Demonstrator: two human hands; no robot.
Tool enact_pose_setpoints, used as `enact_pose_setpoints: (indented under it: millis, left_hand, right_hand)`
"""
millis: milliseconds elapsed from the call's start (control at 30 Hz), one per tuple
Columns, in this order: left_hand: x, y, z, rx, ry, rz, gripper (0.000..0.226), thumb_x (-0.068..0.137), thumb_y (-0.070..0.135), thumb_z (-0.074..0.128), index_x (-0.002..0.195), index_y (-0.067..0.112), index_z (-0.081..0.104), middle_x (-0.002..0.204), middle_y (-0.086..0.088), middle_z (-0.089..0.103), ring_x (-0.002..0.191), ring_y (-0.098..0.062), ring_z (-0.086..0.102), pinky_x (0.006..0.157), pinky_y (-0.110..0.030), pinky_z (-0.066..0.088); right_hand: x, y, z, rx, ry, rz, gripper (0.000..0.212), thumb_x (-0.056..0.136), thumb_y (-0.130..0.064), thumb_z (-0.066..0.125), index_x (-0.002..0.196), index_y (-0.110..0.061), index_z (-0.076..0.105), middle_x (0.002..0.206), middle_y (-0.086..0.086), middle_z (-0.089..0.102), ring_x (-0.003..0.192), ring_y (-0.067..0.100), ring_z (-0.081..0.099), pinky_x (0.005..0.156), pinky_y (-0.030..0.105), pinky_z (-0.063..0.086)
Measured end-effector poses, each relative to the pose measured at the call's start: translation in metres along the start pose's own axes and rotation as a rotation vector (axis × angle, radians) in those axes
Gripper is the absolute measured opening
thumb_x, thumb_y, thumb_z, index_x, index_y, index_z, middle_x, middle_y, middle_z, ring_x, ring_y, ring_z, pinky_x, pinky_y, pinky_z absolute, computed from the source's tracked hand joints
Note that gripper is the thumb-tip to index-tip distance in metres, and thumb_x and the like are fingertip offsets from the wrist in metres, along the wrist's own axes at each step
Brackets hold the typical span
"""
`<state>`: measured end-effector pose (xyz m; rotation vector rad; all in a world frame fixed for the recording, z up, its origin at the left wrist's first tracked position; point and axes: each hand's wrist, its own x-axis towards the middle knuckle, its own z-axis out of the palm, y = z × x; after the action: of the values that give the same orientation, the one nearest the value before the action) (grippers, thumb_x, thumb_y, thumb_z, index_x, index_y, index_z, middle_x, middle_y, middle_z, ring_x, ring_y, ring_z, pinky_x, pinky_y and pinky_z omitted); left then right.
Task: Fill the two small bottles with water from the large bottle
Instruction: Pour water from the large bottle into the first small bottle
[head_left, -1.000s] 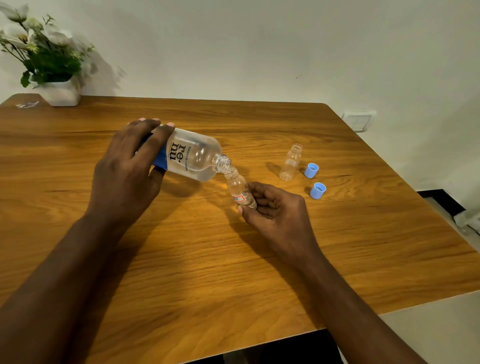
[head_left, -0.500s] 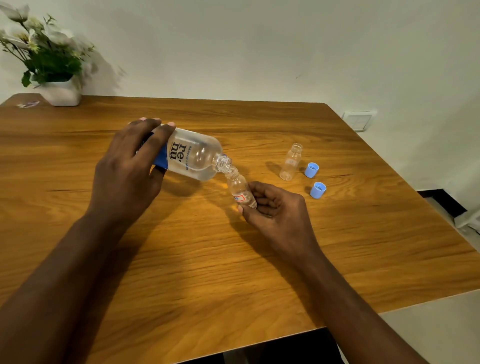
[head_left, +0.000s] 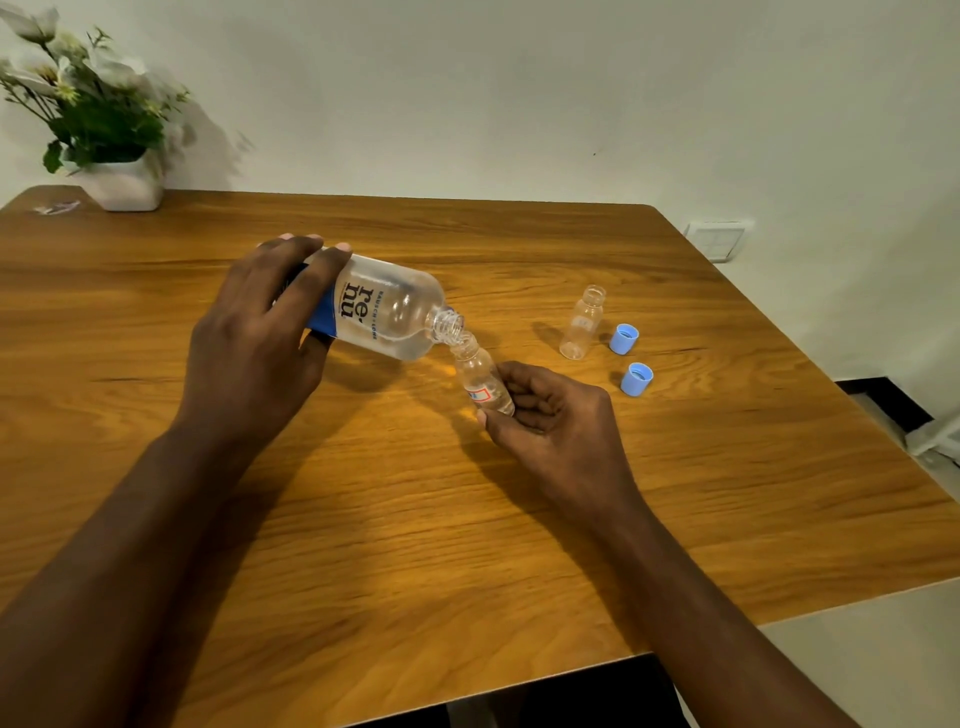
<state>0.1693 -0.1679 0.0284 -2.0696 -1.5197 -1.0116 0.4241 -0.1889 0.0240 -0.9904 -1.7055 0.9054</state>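
My left hand (head_left: 254, 338) grips the large clear bottle (head_left: 387, 314) with its blue label, tipped almost flat with its open mouth pointing right. That mouth touches the neck of a small clear bottle (head_left: 480, 376), which leans left and has a red-edged label. My right hand (head_left: 550, 415) holds this small bottle by its lower part. A second small bottle (head_left: 582, 325) stands upright and uncapped on the table to the right, apart from both hands. Two blue caps (head_left: 623, 339) (head_left: 637, 379) lie beside it.
The wooden table (head_left: 467, 519) ends close on the right and at the front. A white pot of flowers (head_left: 111, 176) stands at the far left corner by the wall. A small scrap (head_left: 54, 208) lies beside it. A wall socket (head_left: 719, 240) is at the right.
Both hands and bottles hold nearly the same pose. The large bottle stays tipped onto the small one's neck.
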Motion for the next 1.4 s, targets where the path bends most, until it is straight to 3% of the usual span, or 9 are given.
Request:
enact_pose_setpoints:
  millis: [533, 1400]
  left_hand:
    - [-0.0001, 0.0003, -0.0002, 0.002, -0.009, -0.002, 0.067, 0.076, -0.004, 0.072, 0.138, 0.005, 0.047, 0.136, -0.021, 0.05, 0.127, -0.038, 0.045, 0.093, -0.046, 0.046]
    - [-0.0008, -0.0001, -0.0001, -0.002, -0.012, -0.002, 0.067, 0.078, -0.002, 0.071, 0.139, 0.006, 0.045, 0.137, -0.021, 0.049, 0.127, -0.038, 0.044, 0.092, -0.047, 0.047]
  right_hand:
    - [0.0001, 0.0014, 0.0006, -0.011, 0.005, 0.003, 0.047, 0.079, 0.002, 0.073, 0.098, -0.04, 0.065, 0.096, -0.01, 0.074, 0.091, 0.006, 0.071, 0.084, 0.029, 0.057]
    - [0.0006, 0.004, 0.0009, -0.007, 0.005, 0.004, 0.049, 0.078, 0.003, 0.073, 0.098, -0.041, 0.066, 0.09, -0.018, 0.073, 0.088, 0.002, 0.071, 0.08, 0.021, 0.055]
